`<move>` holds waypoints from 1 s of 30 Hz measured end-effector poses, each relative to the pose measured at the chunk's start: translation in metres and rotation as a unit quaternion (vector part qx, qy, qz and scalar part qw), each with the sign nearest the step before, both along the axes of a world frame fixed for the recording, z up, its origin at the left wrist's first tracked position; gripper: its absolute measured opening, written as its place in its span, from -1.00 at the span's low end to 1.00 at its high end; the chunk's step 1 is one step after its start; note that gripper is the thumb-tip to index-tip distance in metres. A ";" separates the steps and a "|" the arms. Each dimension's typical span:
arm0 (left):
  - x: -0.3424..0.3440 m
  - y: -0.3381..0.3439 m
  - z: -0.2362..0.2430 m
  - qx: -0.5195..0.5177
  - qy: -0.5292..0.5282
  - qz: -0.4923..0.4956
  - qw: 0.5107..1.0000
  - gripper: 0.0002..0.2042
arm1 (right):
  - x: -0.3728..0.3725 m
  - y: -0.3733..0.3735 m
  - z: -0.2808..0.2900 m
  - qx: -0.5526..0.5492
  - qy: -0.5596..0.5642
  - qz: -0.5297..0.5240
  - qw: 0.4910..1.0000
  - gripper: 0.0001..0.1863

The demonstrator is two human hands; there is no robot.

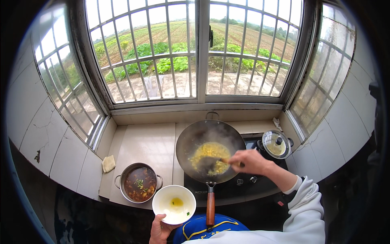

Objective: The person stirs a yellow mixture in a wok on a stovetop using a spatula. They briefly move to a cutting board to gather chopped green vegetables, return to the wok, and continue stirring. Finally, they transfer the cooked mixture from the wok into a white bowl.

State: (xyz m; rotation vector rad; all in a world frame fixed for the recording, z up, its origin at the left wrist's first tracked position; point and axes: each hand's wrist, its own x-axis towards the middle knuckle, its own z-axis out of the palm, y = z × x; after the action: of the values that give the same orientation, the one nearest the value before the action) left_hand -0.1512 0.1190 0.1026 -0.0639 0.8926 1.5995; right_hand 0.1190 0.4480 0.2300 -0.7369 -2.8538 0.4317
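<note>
My left hand [159, 229] grips the rim of a white bowl [163, 202], thumb over its near edge. A little yellow liquid and some green bits are left inside the tilted bowl. My right hand [252, 161] is closed around the wooden handle of a spatula [208, 163]. Its dark blade rests in the steaming wok [189, 136], among yellow, egg-like pieces [212, 150]. The wok sits on the black cooktop [243, 188], and its wooden handle [210, 209] points toward me.
Left of the bowl stands a steel pot [138, 164] of brown stew topped with green pieces. A lidded pot [277, 144] is at the back right. A folded cloth [109, 164] lies by the left wall. Barred windows [199, 101] rise behind the counter [150, 140].
</note>
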 end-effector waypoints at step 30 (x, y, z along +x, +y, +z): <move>0.012 -0.011 0.008 -0.029 0.007 0.035 0.999 -0.23 | -0.003 0.118 -0.085 -0.415 0.339 -0.354 0.766 -0.77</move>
State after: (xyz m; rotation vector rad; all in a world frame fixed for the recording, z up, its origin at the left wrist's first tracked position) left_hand -0.1393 0.1079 0.1102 -0.1253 0.9567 1.6410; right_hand 0.1161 0.5656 0.1451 -1.3362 -1.4531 1.4652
